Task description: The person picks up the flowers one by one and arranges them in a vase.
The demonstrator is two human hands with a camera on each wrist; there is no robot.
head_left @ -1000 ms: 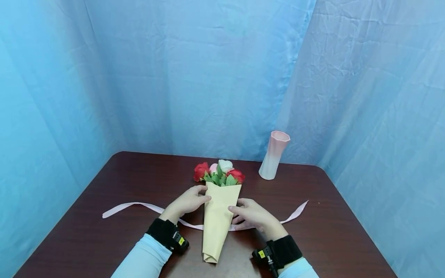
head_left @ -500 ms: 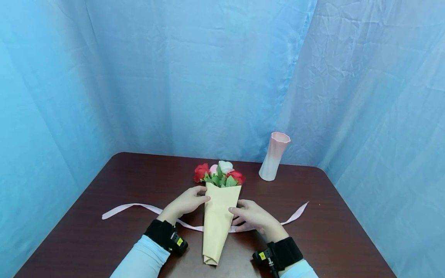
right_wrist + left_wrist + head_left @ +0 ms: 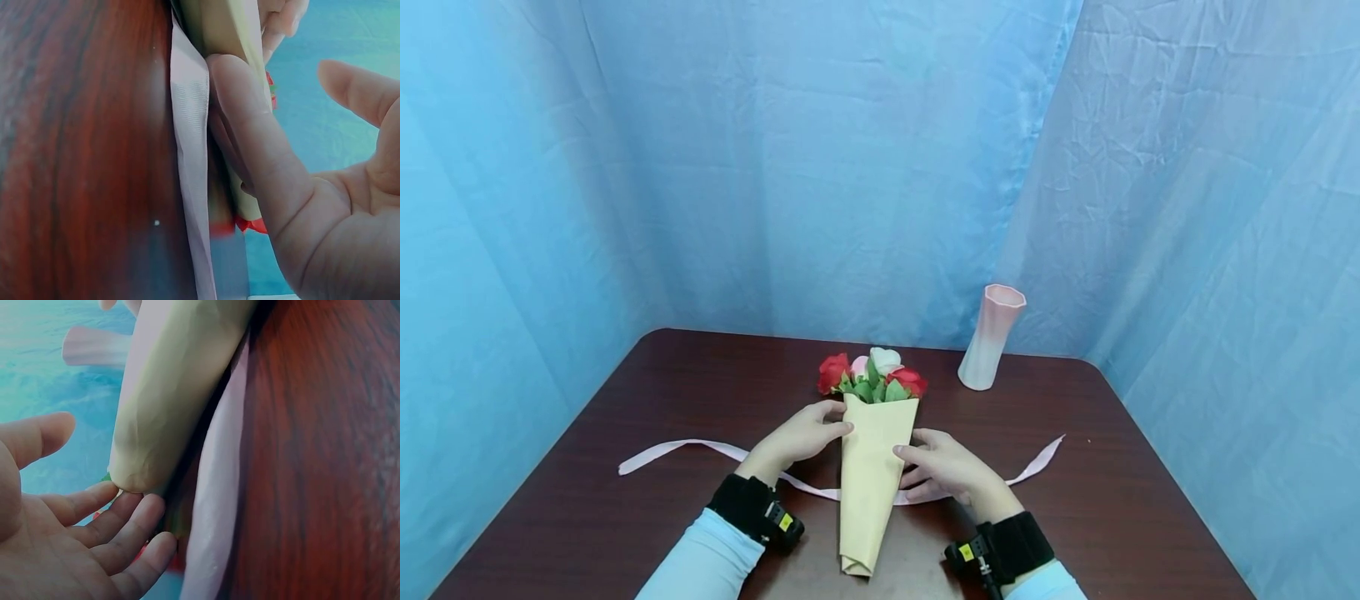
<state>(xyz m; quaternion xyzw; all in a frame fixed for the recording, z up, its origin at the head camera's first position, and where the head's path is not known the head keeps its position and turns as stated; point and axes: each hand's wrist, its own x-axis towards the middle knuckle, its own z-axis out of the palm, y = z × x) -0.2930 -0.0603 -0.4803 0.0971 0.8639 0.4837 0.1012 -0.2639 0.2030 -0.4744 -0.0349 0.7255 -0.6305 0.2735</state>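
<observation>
A bouquet of red, pink and white roses (image 3: 886,361), wrapped in a pale yellow paper cone (image 3: 874,467), lies on the table with its blooms toward the back. My left hand (image 3: 803,433) touches the wrap's upper left edge with extended fingertips; in the left wrist view its thumb (image 3: 47,434) stands apart from the paper. Along the cone's right side rest the fingers of my right hand (image 3: 951,462). The right thumb (image 3: 350,87) is clear of the paper in the right wrist view. A pale pink ribbon (image 3: 812,488) passes crosswise beneath the cone.
A pink-and-white vase (image 3: 991,337) stands upright at the back right of the dark brown table (image 3: 700,533). The ribbon's ends reach out to both sides, past both hands. Blue curtains (image 3: 865,167) hang behind and at the sides.
The wrapped bouquet has shifted very slightly toward the front. Both hands keep nearly the same places against its sides.
</observation>
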